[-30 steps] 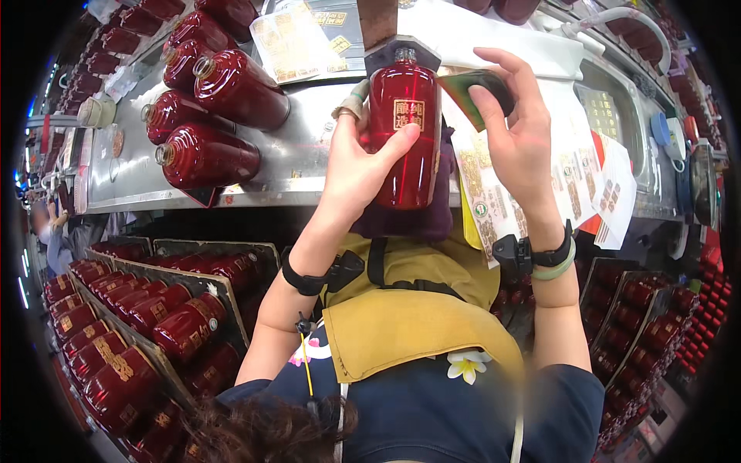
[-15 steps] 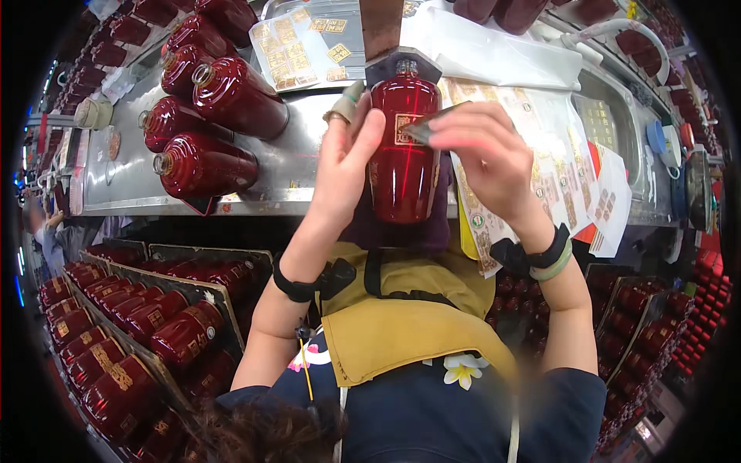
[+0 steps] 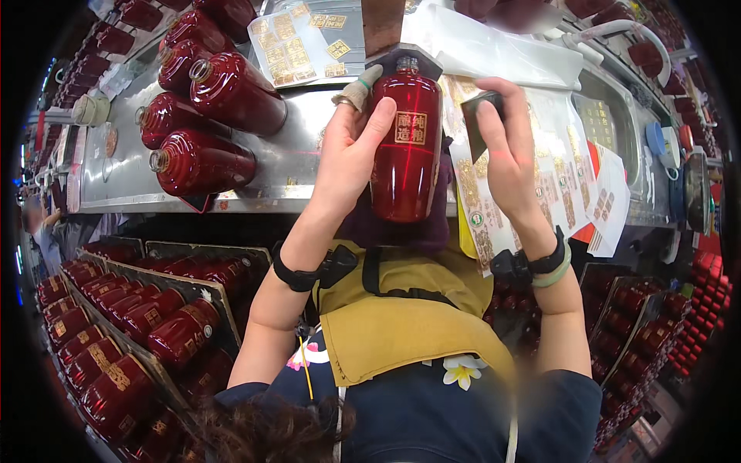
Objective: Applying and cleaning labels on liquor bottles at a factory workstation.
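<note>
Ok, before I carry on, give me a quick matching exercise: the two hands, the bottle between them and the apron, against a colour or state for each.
Column one
1. Left hand
2. Right hand
3. Bottle between the hands
4. Apron

Column two
A. Mustard yellow
B. Holding a dark flat tool
C. Red, with a gold square label
D. Wearing a pale finger cover

Pairs: 1-D, 2-B, 3-C, 4-A

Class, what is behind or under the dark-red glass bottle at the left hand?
Past the bottle at its base and right edge, dark purple fabric shows; behind its neck, a dark angular block. Whatever lies under its body is covered.
</note>
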Motion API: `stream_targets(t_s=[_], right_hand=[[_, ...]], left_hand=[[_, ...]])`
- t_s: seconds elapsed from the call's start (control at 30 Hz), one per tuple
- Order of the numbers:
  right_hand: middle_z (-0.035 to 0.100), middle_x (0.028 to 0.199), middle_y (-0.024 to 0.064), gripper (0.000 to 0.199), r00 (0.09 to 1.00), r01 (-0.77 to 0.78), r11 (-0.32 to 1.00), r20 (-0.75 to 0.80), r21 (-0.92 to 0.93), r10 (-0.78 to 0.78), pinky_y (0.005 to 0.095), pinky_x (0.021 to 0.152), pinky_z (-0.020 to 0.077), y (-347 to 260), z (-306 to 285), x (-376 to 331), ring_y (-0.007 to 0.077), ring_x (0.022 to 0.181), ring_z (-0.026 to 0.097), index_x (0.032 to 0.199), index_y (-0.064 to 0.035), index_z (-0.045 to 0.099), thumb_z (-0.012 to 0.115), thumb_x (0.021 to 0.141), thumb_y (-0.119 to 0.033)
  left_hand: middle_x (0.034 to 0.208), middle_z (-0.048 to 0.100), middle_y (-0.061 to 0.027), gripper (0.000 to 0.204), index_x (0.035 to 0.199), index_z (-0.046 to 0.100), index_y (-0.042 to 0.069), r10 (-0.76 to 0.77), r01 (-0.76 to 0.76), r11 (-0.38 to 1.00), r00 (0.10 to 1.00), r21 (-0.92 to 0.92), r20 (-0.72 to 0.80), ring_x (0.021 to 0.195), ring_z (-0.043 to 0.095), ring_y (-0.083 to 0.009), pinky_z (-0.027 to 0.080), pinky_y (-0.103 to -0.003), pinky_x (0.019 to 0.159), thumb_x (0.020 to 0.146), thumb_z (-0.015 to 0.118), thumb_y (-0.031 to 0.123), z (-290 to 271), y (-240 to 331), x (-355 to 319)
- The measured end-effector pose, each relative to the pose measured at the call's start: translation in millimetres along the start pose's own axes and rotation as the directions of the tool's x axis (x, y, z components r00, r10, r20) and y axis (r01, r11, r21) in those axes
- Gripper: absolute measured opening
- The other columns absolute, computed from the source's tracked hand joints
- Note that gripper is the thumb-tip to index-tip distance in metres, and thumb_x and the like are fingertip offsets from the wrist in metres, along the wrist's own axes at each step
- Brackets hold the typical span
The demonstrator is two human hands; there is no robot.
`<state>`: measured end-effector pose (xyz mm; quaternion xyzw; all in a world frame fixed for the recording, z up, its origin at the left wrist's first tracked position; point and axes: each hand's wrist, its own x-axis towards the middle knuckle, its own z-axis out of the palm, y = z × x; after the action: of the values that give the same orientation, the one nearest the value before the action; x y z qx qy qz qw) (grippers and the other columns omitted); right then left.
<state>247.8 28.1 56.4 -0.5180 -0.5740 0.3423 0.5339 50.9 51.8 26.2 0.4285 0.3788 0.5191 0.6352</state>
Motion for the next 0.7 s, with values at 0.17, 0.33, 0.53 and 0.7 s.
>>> stream_targets(t_s=[0.17, 0.33, 0.53, 0.7], right_hand=[[0.045, 0.082, -0.0059, 0.063, 0.944, -0.313, 0.939, 0.160, 0.145, 0.290, 0.0210, 0.066, 0.0355, 22.3, 22.6, -5.0, 0.0044, 0.076, 0.042, 0.141, -0.0012, 0.052, 0.082, 0.092, -0.028], [0.049, 0.084, -0.0049, 0.069, 0.951, -0.306, 0.927, 0.114, 0.219, 0.287, 0.0211, 0.067, 0.0380, 27.0, 32.4, -11.2, 0.0051, 0.076, 0.043, 0.145, -0.0015, 0.050, 0.084, 0.091, -0.026], [0.058, 0.091, -0.0011, 0.067, 0.952, -0.296, 0.935, 0.142, 0.196, 0.272, 0.0218, 0.069, 0.0417, 27.2, 29.7, -9.6, 0.0051, 0.079, 0.048, 0.146, -0.0018, 0.048, 0.082, 0.092, -0.022], [0.063, 0.099, 0.0026, 0.065, 0.952, -0.303, 0.892, 0.151, 0.337, 0.266, 0.0214, 0.074, 0.0448, 19.9, 32.2, -10.6, 0.0062, 0.082, 0.053, 0.145, -0.0009, 0.047, 0.081, 0.093, -0.019]], left_hand=[[0.145, 0.057, -0.0150, 0.060, 0.155, 0.039, -0.002, 0.031, -0.032, 0.996, 0.999, 0.084, 0.011, 0.130, 0.057, -0.0182, 0.047, -0.033, 0.110, 0.105, 0.065, 0.018, 2.5, -0.6, -2.0], [0.144, 0.057, -0.0155, 0.061, 0.156, 0.039, -0.002, 0.026, -0.027, 0.996, 1.000, 0.089, 0.008, 0.129, 0.058, -0.0187, 0.048, -0.033, 0.109, 0.104, 0.065, 0.018, 1.4, -1.4, -1.7], [0.143, 0.058, -0.0152, 0.060, 0.155, 0.040, -0.002, 0.027, -0.027, 0.994, 1.000, 0.103, -0.005, 0.128, 0.058, -0.0186, 0.048, -0.034, 0.109, 0.104, 0.065, 0.017, 2.3, -1.7, -1.0], [0.144, 0.057, -0.0154, 0.059, 0.155, 0.040, -0.003, 0.052, -0.050, 0.994, 0.999, 0.096, -0.017, 0.129, 0.058, -0.0188, 0.047, -0.034, 0.110, 0.104, 0.064, 0.016, 2.9, -3.1, -2.1]])
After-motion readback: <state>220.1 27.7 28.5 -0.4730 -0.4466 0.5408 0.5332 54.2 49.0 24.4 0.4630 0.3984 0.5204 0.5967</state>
